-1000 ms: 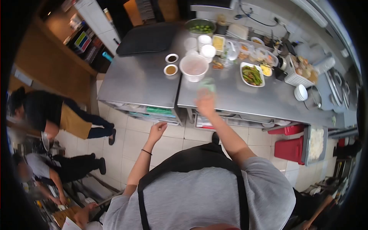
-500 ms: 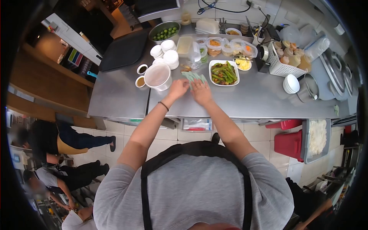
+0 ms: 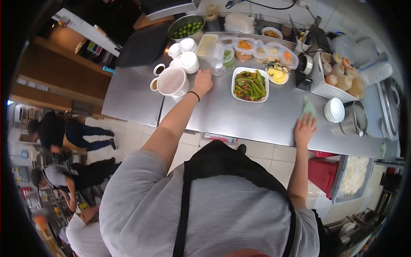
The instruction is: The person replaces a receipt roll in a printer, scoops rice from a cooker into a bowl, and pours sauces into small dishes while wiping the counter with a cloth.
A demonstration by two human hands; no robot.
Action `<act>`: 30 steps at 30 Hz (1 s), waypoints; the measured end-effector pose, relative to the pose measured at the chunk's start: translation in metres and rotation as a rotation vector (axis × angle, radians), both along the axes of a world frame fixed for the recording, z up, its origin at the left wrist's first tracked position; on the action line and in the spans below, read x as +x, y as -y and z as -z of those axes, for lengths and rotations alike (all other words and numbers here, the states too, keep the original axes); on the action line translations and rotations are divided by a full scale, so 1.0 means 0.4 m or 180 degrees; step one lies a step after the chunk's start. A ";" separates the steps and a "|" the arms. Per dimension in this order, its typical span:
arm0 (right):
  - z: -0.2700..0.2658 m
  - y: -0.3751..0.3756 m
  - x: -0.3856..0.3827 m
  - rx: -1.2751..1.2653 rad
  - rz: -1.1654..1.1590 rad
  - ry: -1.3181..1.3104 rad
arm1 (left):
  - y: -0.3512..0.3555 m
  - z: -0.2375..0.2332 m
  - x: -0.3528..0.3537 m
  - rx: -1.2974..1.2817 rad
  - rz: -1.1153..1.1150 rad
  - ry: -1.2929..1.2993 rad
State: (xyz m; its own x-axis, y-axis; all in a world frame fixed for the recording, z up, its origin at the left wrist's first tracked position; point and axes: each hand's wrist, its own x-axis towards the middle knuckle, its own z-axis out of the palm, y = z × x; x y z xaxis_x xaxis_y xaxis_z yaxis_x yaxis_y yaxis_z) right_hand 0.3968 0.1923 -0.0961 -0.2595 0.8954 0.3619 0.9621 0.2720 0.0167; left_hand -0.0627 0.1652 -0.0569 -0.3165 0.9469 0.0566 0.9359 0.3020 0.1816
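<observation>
Watching the head view, I see both arms stretched out over the steel counter, well apart from each other. The right hand lies flat near the counter's front edge, fingers spread, with the fingertips pressed on the lower end of a green cloth. The cloth sits bunched on the steel, just left of a stack of white bowls and in front of the white basket of buns.

The left hand rests on the counter between the white tub and the plate of green beans, a black band on its wrist. The fingers look curled under; I cannot tell if they grip anything. Just behind the hand are stacks of small white dishes. 2 sauce cups stand left of the tub. A metal bowl of limes sits at the back.

Under the counter on the right are a red bin and a tray of rice. Far left, on the tiled floor, are 2 other people: 1 in a dark top and 1 in grey, both well away from the counter.
</observation>
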 end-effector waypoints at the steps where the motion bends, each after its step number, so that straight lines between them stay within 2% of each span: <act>1: 0.015 -0.026 0.010 0.0001 0.0118 -0.0207 | 0.018 0.003 0.015 -0.0039 -0.0058 -0.0005; 3: 0.035 -0.020 -0.016 -0.0042 0.0228 -0.0428 | 0.071 0.002 0.044 0.0168 0.0166 0.0087; 4: 0.043 0.004 -0.041 -0.0042 -0.0179 -0.0722 | 0.106 -0.004 0.059 0.0145 0.0143 0.0080; 5: 0.045 0.031 -0.071 -0.0031 -0.0580 -0.1014 | 0.144 -0.020 0.080 0.0505 0.0420 0.0230; 6: 0.071 0.068 -0.107 -0.0196 -0.0824 -0.0918 | 0.173 -0.040 0.095 0.0866 0.0703 0.0384; 7: 0.070 0.118 -0.159 0.0016 -0.1244 -0.0973 | 0.199 -0.070 0.094 0.0858 0.0698 0.0380; 8: 0.062 0.174 -0.214 -0.0315 -0.1371 -0.0999 | 0.231 -0.107 0.078 0.1167 0.0743 0.0222; 9: 0.036 0.217 -0.273 -0.0158 -0.1762 -0.1123 | 0.257 -0.132 0.048 0.1476 0.0796 0.0064; 10: 0.019 0.254 -0.322 -0.0215 -0.2031 -0.1331 | 0.278 -0.146 0.000 0.1712 0.0549 -0.0020; 13: -0.015 0.304 -0.464 -0.1422 -0.2496 -0.2510 | 0.328 -0.152 -0.177 0.2158 -0.0488 -0.0096; 14: -0.027 0.309 -0.519 -0.1983 -0.2347 -0.3029 | 0.332 -0.131 -0.243 0.2146 -0.0443 -0.0096; 16: -0.039 0.317 -0.645 -0.3025 -0.1806 -0.4106 | 0.332 -0.060 -0.369 0.1871 -0.1247 0.0295; 17: -0.035 0.314 -0.712 -0.3486 -0.1410 -0.4651 | 0.324 -0.028 -0.412 0.1845 -0.1169 0.0293; 19: -0.014 0.284 -0.851 -0.3733 -0.0869 -0.5269 | 0.303 0.018 -0.468 0.1776 -0.1303 0.2352; 20: -0.024 0.265 -0.911 -0.3729 -0.0945 -0.5544 | 0.299 0.019 -0.472 0.1730 -0.1254 0.2356; 21: -0.035 0.246 -0.967 -0.3721 -0.1028 -0.5817 | 0.299 0.018 -0.466 0.1649 -0.1329 0.2742; 22: -0.038 0.229 -1.025 -0.3480 -0.1274 -0.5876 | 0.297 0.015 -0.457 0.1563 -0.1410 0.3125; 23: -0.038 0.214 -1.071 -0.3234 -0.1523 -0.5920 | 0.293 0.013 -0.443 0.1523 -0.1374 0.3123; 24: -0.037 0.203 -1.101 -0.3210 -0.1483 -0.5956 | 0.293 0.013 -0.424 0.1826 -0.1482 0.3652; 25: -0.036 0.197 -1.126 -0.3223 -0.1620 -0.5898 | 0.291 0.008 -0.412 0.2125 -0.1595 0.4174; 26: -0.029 0.200 -1.142 -0.3241 -0.1762 -0.5834 | 0.288 0.008 -0.410 0.2083 -0.1584 0.4160; 28: -0.009 0.225 -1.150 -0.3278 -0.1805 -0.5680 | 0.291 0.008 -0.402 0.2575 -0.1840 0.4615; 30: -0.010 0.241 -1.141 -0.3292 -0.1882 -0.5480 | 0.292 0.010 -0.396 0.2580 -0.1843 0.4708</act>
State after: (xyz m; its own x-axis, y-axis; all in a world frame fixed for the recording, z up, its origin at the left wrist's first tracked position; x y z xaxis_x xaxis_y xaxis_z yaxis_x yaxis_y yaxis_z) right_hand -0.0595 0.0959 -0.0923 -0.5476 0.8362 0.0303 -0.3523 -0.1975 -0.9148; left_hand -0.2211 0.0482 -0.0610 -0.7809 0.5897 -0.2060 -0.3118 -0.0821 0.9466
